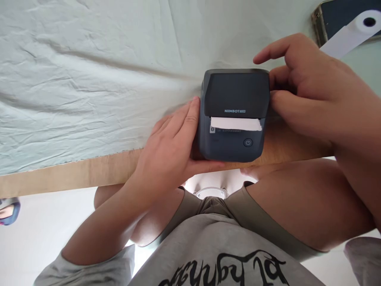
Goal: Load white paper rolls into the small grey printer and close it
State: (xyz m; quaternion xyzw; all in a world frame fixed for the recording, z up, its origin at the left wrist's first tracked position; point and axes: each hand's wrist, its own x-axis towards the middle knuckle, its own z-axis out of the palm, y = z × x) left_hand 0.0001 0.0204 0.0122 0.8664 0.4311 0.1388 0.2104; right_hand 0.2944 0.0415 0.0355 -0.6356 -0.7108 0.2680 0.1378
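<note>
Dark-grey, boxy plastic printer [236,93] steadies best under even pressure from the left hand [168,147], flat alongside; whether the bent right hand [311,89] grips, I cannot tell.

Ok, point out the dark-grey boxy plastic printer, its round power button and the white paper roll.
Dark-grey boxy plastic printer [234,101]: head view, on its lid.
Round dark power button [248,142]: head view, on its symbol.
White paper roll [360,24]: head view, end face left of the hole.
</note>
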